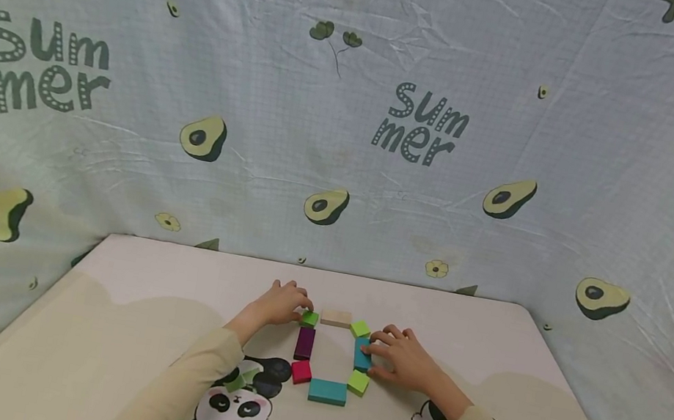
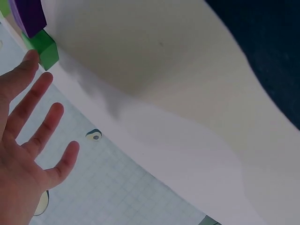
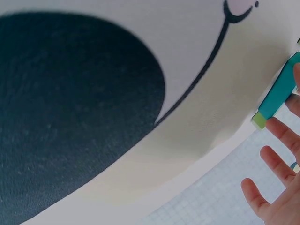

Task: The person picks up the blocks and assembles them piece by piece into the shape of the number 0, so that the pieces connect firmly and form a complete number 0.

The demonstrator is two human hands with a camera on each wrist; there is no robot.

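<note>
Small blocks lie in a ring on the table. My left hand (image 1: 281,303) is at its far left corner, fingertips touching a bright green cube (image 1: 309,319); in the left wrist view its fingers (image 2: 29,101) look fairly straight. Just nearer is a dark purple block (image 1: 304,344), then a red cube (image 1: 301,372). On the ring's right side, my right hand (image 1: 408,362) rests its fingertips on a teal block (image 1: 362,355), with the other fingers (image 3: 276,164) spread. Green cubes stand at that block's far end (image 1: 360,329) and near end (image 1: 358,383).
A pale wooden block (image 1: 336,318) forms the ring's far side and another teal block (image 1: 328,392) its near side. Panda drawings (image 1: 232,415) and lettering mark the pale table (image 1: 165,278). A printed curtain (image 1: 276,96) hangs behind the table and along its sides.
</note>
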